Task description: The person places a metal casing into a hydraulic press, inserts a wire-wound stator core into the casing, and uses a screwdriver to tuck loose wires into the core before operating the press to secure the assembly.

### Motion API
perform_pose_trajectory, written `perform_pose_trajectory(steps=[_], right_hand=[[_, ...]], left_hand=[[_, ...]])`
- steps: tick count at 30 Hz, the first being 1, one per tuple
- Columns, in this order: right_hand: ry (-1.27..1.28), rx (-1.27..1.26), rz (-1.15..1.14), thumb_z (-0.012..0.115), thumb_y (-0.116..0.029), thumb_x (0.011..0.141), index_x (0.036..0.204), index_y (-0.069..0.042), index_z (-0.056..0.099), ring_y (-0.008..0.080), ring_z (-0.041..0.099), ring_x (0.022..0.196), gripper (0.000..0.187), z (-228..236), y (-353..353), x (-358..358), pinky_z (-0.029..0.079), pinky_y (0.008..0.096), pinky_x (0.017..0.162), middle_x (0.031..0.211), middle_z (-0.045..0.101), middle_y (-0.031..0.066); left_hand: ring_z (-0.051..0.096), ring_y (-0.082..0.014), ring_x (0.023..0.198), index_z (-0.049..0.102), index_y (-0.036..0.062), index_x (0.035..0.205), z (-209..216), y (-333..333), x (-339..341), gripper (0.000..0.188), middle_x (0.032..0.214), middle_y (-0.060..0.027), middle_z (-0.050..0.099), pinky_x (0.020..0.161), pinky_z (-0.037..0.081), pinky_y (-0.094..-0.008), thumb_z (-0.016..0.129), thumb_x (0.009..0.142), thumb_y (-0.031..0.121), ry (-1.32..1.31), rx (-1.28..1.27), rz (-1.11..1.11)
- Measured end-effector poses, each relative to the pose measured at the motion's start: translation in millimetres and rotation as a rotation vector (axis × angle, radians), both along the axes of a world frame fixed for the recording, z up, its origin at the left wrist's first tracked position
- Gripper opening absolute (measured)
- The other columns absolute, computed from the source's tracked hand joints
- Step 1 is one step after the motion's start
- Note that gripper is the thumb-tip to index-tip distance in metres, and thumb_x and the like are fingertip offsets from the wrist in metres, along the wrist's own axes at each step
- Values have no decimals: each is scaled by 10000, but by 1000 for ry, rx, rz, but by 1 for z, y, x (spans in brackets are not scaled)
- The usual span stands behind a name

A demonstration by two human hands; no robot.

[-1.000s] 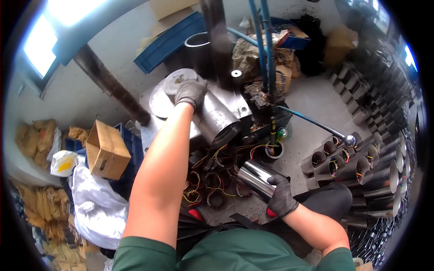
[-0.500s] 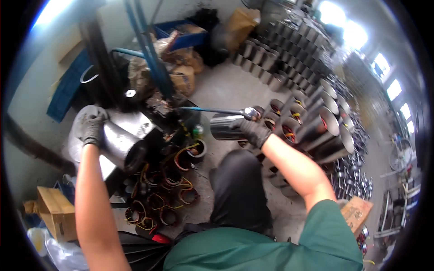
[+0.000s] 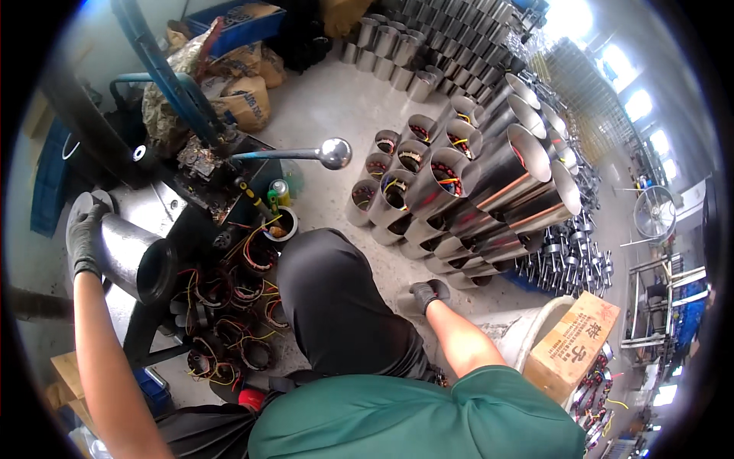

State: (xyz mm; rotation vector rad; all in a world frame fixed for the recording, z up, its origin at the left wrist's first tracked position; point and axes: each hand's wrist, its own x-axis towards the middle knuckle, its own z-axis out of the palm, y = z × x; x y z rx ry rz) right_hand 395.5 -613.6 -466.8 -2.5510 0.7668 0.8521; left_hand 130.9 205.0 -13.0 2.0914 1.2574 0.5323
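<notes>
My left hand point(image 3: 86, 239), in a dark glove, grips the rear end of a steel tube point(image 3: 134, 260) that lies on a machine at the left. My right hand point(image 3: 430, 294), also gloved, is low by the floor beside my dark-trousered knee point(image 3: 336, 298). Its fingers are bent and nothing is in it. It is next to the nearest of several shiny steel tubes point(image 3: 489, 172) stacked leaning in rows, some with wound coils and coloured wires inside.
A lever with a round metal knob point(image 3: 334, 153) juts out from the machine toward the tubes. Wound stator coils point(image 3: 229, 306) lie below it. A cardboard box point(image 3: 573, 346) stands at my right, a pile of small metal shafts point(image 3: 569, 260) beyond it, and sacks point(image 3: 246, 103) at the back.
My right hand carried a steel tube toward the stack at the right and now is low by the floor without it. My view swung right. My left hand stayed on the machine's tube.
</notes>
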Motion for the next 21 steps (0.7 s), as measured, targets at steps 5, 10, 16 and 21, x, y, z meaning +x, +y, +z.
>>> perform_pose_trajectory(steps=[5,10,16,21], right_hand=[[73,-87,51,706,-315,888,1041,-56,759,361,726,991,305,25,-36,13,558,520,898,1121,756,155],[127,-171,69,686,-389,895,1133,-78,755,383,704,1087,398,16,-77,23,541,535,945,1236,736,147],[307,-291,188,662,-479,904,1244,-104,749,408,676,1202,513,-9,-191,42,521,554,1001,1374,712,138],[-103,-212,-87,639,-380,949,1269,-66,737,353,675,1202,459,32,-95,10,531,445,998,1349,723,154]], left_hand=[[694,-223,1016,768,0,1239,5,0,-15,577,1138,-124,785,942,526,-346,801,919,479,-67,11,50],[709,-252,1060,803,56,1228,7,11,-18,498,1203,-125,784,993,514,-337,769,926,450,-43,-2,87],[682,-275,1185,793,40,1243,-46,22,20,554,1304,-131,758,1080,476,-339,752,932,497,-107,16,23],[672,-283,1205,796,85,1235,1,-10,-8,405,1295,-146,747,1078,477,-367,739,946,363,-127,46,-64]])
